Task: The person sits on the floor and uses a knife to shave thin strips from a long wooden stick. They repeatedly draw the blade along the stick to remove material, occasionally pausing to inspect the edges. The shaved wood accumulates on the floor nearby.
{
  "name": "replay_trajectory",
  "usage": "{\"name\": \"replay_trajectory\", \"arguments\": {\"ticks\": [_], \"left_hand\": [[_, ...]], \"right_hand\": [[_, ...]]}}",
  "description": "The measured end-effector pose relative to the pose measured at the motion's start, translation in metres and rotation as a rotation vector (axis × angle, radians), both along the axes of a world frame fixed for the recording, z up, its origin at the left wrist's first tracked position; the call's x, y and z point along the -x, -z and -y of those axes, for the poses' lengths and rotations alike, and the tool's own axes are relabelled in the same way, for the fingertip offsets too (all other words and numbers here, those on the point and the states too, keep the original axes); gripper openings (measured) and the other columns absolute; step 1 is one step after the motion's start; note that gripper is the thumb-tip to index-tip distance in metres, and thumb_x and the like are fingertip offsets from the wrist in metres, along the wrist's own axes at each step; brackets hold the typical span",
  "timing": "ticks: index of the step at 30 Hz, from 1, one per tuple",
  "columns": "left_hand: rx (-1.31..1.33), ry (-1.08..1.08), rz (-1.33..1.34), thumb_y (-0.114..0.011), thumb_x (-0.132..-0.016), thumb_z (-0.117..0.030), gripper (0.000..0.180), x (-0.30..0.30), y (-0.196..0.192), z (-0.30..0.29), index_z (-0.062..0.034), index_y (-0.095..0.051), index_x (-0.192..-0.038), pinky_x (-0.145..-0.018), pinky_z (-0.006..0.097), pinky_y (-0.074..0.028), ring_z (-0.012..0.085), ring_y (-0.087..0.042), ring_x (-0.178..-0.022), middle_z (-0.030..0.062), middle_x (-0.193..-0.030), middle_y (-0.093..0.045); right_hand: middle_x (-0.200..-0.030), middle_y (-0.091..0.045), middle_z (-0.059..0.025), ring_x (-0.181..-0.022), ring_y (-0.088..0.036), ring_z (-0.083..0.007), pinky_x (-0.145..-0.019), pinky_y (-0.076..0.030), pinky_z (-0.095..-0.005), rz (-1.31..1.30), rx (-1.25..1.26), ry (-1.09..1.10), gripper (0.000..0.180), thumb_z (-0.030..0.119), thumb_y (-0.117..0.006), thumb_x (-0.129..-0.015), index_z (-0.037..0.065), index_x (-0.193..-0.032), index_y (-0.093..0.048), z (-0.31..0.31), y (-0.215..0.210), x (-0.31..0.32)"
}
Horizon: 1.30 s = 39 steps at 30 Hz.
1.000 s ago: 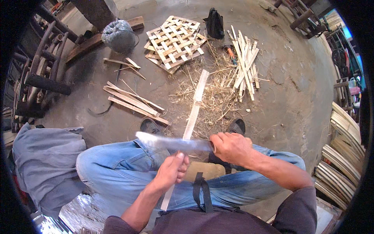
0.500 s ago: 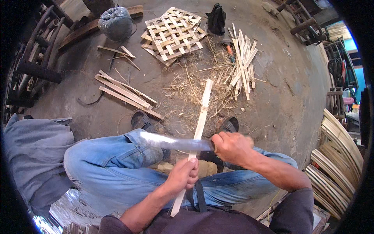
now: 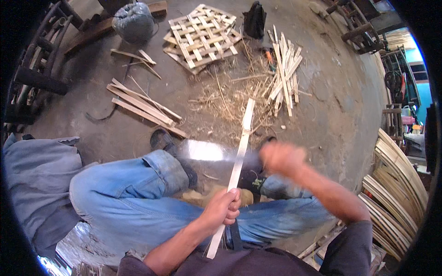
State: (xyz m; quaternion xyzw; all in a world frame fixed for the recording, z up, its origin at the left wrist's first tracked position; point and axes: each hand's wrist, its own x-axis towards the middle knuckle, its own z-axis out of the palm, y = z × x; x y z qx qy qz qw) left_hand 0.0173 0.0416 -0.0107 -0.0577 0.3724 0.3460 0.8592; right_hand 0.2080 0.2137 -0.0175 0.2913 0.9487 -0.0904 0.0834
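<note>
My left hand (image 3: 223,210) is closed around a long, pale bamboo strip (image 3: 235,176). The strip slants away from my lap, and a joint shows near its far end. In my right hand (image 3: 283,158), smeared by motion, is the handle of a broad-bladed knife (image 3: 203,150). Its shiny blade, blurred too, points left and crosses the strip above my left hand. At the crossing the strip shows in front of the blade. Thin curled shavings (image 3: 221,103) lie on the floor past the strip's far end.
Ahead are a woven bamboo lattice (image 3: 200,39), a black bag (image 3: 254,22) and a grey plastic-wrapped bundle (image 3: 133,23). Cut strips lie in a left pile (image 3: 142,108) and a right pile (image 3: 286,73), with an orange-handled tool (image 3: 269,57) alongside. Long bamboo slats (image 3: 391,202) are stacked at right.
My right hand and the knife have moved away from my body, farther along the strip. The left hand keeps its hold, and the whole view has shifted slightly.
</note>
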Motion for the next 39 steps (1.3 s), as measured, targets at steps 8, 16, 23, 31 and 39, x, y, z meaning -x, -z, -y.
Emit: {"name": "replay_trajectory", "arguments": {"ticks": [8,16,23,31,39], "left_hand": [[0.058,0.04,0.096,-0.043,-0.103,-0.033,0.023,-0.007,0.003,0.002,-0.019,-0.038,-0.085,-0.04,0.02,-0.017,0.0025,-0.023,-0.049,-0.0084,-0.067,-0.03],[0.07,0.029,0.109,-0.042,-0.103,-0.031,0.022,-0.008,0.002,-0.007,-0.0189,-0.039,-0.085,-0.039,0.02,-0.016,0.0018,-0.023,-0.049,-0.0088,-0.067,-0.03],[0.049,0.036,0.09,-0.044,-0.103,-0.03,0.022,-0.011,0.0,-0.011,-0.0188,-0.039,-0.085,-0.04,0.019,-0.016,0.0017,-0.024,-0.049,-0.0085,-0.068,-0.029],[0.009,0.047,0.097,-0.043,-0.102,-0.029,0.021,-0.008,0.006,-0.009,-0.0167,-0.04,-0.086,-0.04,0.02,-0.017,0.0022,-0.025,-0.049,-0.0081,-0.068,-0.031],[0.079,-0.002,0.078,-0.043,-0.103,-0.029,0.021,-0.006,-0.015,0.012,-0.0176,-0.039,-0.086,-0.04,0.02,-0.016,0.0022,-0.023,-0.049,-0.0072,-0.067,-0.03]], "right_hand": [[-0.08,-0.067,-0.0181,-0.072,-0.07,-0.0319,-0.062,-0.057,-0.0454,0.199,0.054,0.058,0.011,0.014,-0.056,-0.083,0.004,-0.085,-0.055,-0.019,0.017,-0.025],[-0.074,-0.064,-0.0158,-0.064,-0.067,-0.0334,-0.058,-0.056,-0.0462,0.102,-0.041,0.087,0.012,0.015,-0.061,-0.081,0.005,-0.081,-0.055,-0.031,0.007,-0.015],[-0.075,-0.065,-0.0208,-0.068,-0.068,-0.0373,-0.06,-0.055,-0.0506,0.005,-0.012,0.1,0.009,0.011,-0.053,-0.085,0.002,-0.085,-0.055,-0.047,0.006,-0.029],[-0.074,-0.065,-0.018,-0.067,-0.068,-0.0354,-0.059,-0.055,-0.0479,0.12,0.077,0.209,0.01,0.014,-0.055,-0.084,0.006,-0.078,-0.057,-0.013,0.009,-0.022],[-0.082,-0.066,-0.0207,-0.075,-0.068,-0.0379,-0.064,-0.055,-0.0492,0.114,-0.028,0.423,0.01,0.011,-0.056,-0.082,0.005,-0.089,-0.057,-0.057,0.014,-0.054]]}}
